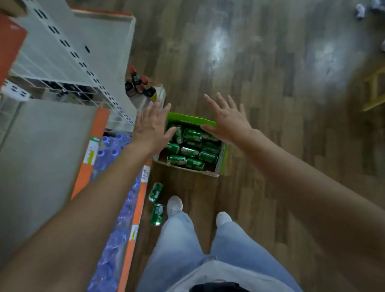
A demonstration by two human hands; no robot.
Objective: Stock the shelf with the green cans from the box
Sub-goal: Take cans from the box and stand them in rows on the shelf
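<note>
Reaching down from standing height, the left hand [150, 124] and the right hand [225, 118] hover with fingers spread wide and holding nothing, one over each side of the open green cardboard box [191, 118] on the brown wood-plank floor [264, 90]. Inside it, shiny green drink cans [188, 151] lie on their sides and cover most of the bottom. Two loose green cans [155, 192] lie on the floor beside the white shoe [174, 204], close under the grey metal shelf with orange edge strips [33, 150] on the left. Whether either hand touches the box rim is hard to tell from this high angle.

With the box this full, stocking seems barely begun. The risks, as I judge them: a step forward could kick the loose cans under the shelf, and smooth round cans grabbed several at once may slip — a dropped one would dent or roll away.
</note>
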